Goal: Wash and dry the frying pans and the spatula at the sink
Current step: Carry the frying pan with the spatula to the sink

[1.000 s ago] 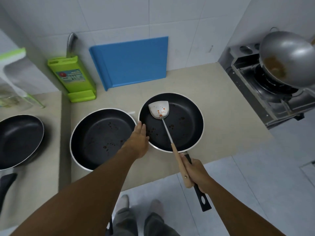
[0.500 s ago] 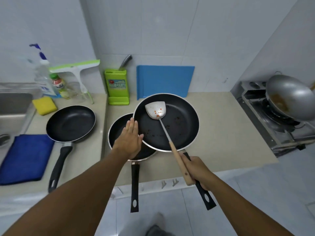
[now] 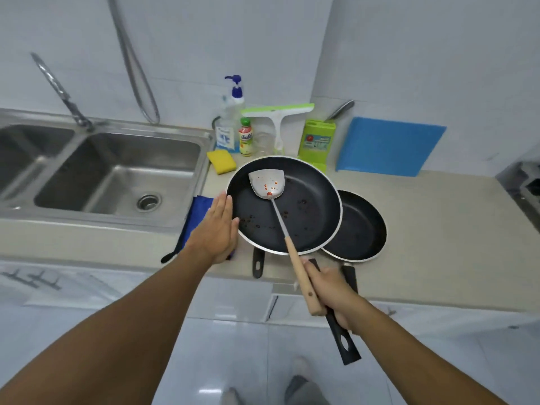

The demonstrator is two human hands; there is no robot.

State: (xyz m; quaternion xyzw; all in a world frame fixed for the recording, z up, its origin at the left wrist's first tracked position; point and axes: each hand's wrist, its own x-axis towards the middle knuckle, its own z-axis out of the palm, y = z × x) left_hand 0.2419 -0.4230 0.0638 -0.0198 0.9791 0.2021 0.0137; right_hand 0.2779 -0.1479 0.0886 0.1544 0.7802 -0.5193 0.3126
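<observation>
The sink (image 3: 96, 182) lies at the far left of the desk (image 3: 438, 229), and a blue cloth (image 3: 198, 211) sits just beside its right edge. The left hand (image 3: 217, 229) is above that cloth. It is flat, with fingers straight and close together, at the left rim of the large frying pan (image 3: 309, 217), touching it or just short of it. This pan is raised above the desk, between the sink and a second frying pan (image 3: 361, 229) that rests on the desk. A further black handle (image 3: 258, 263) protrudes from beneath the raised pan; its own pan is hidden. The spatula (image 3: 267, 182) lies inside the raised pan, its blade spotted red. The right hand (image 3: 333, 296) is curled round the pan handle and the wooden spatula handle together.

Caution: one grip holds two handles. If it loosens, or if the pan tilts toward the sink, the spatula will probably slide out. The flat left hand only steadies the pan and cannot catch it. A low carry may strike the sponge (image 3: 221, 161) and the bottles (image 3: 233, 124) behind.
</observation>
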